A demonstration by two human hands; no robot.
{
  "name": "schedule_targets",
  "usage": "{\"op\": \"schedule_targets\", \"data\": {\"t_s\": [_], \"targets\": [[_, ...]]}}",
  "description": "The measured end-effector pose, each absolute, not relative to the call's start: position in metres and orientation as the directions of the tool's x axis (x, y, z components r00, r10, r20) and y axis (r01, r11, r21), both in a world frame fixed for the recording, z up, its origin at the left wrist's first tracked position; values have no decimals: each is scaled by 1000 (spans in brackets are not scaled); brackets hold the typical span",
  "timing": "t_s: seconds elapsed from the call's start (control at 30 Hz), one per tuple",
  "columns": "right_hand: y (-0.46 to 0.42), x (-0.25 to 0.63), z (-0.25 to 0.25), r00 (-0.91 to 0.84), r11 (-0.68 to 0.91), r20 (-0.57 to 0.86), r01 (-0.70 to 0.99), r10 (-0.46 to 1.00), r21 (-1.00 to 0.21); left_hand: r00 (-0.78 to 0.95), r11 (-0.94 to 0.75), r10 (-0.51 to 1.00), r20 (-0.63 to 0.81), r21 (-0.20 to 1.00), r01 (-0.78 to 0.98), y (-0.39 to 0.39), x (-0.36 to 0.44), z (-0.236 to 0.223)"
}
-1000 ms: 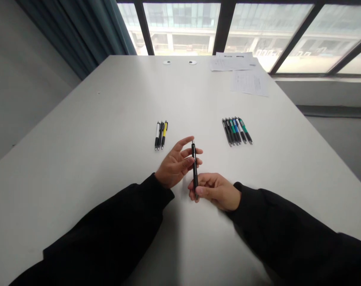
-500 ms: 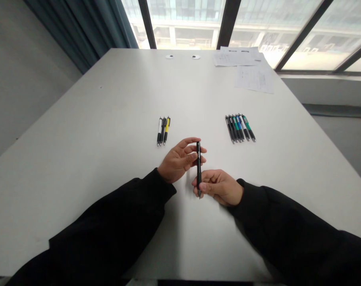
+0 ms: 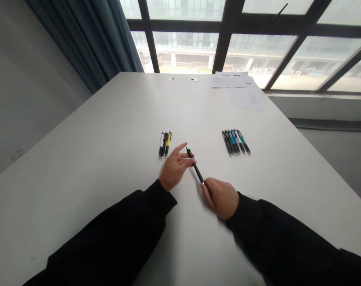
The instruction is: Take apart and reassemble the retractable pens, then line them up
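Black retractable pen (image 3: 194, 166) slants over the white table (image 3: 79, 167), pinched at its lower end by the right hand (image 3: 220, 198); the open left hand (image 3: 176, 167) only brushes it, so a slack pinch could drop it.

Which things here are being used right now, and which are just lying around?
Being used:
- black pen
- right hand, gripping the pen
- left hand, open, fingers right by the pen

Just lying around:
- bunch of three pens
- bunch of pens farther right
- papers
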State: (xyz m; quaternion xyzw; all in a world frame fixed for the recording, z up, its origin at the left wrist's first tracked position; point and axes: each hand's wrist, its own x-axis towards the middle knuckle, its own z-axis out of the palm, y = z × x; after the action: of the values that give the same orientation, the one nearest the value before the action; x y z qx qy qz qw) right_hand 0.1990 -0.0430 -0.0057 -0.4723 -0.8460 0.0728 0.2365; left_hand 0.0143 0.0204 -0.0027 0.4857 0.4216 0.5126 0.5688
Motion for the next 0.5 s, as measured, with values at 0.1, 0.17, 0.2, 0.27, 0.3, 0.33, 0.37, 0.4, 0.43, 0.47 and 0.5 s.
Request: {"op": "schedule_targets", "data": {"t_s": [0.1, 0.17, 0.2, 0.27, 0.3, 0.33, 0.37, 0.4, 0.43, 0.47, 0.5], "targets": [[-22, 214, -11, -343, 426, 323, 874, 882, -235, 60, -116, 992, 109, 985, 129, 21, 6, -5], [-4, 227, -10, -223, 274, 249, 943, 942, -190, 23, -236, 968, 249, 878, 417, 23, -5, -6], [4, 233, -9, -154, 191, 208, 967, 966, -169, 25, -293, 941, 337, 776, 558, 25, -11, -6], [17, 242, -5, -44, 60, 138, 991, 990, -117, 106, -355, 890, 444, 527, 772, 29, -24, -5], [21, 244, -3, -11, 22, 116, 995, 993, -95, 121, -339, 880, 460, 430, 837, 31, -30, -5], [24, 245, -2, 10, -3, 97, 997, 995, -76, 122, -310, 880, 459, 360, 880, 33, -35, -4], [26, 246, 0, 24, -19, 83, 998, 996, -62, 113, -275, 885, 451, 313, 909, 34, -40, -3], [26, 245, 1, 33, -29, 74, 998, 997, -52, 94, -237, 894, 438, 285, 929, 36, -44, -3], [27, 244, 2, 40, -37, 67, 998, 997, -43, 76, -204, 904, 421, 269, 941, 37, -47, -2], [26, 243, 2, 47, -45, 61, 998, 997, -34, 58, -175, 913, 404, 259, 950, 38, -49, -1], [26, 242, 2, 54, -53, 56, 998, 997, -26, 41, -148, 920, 389, 251, 957, 39, -51, 0]]}}
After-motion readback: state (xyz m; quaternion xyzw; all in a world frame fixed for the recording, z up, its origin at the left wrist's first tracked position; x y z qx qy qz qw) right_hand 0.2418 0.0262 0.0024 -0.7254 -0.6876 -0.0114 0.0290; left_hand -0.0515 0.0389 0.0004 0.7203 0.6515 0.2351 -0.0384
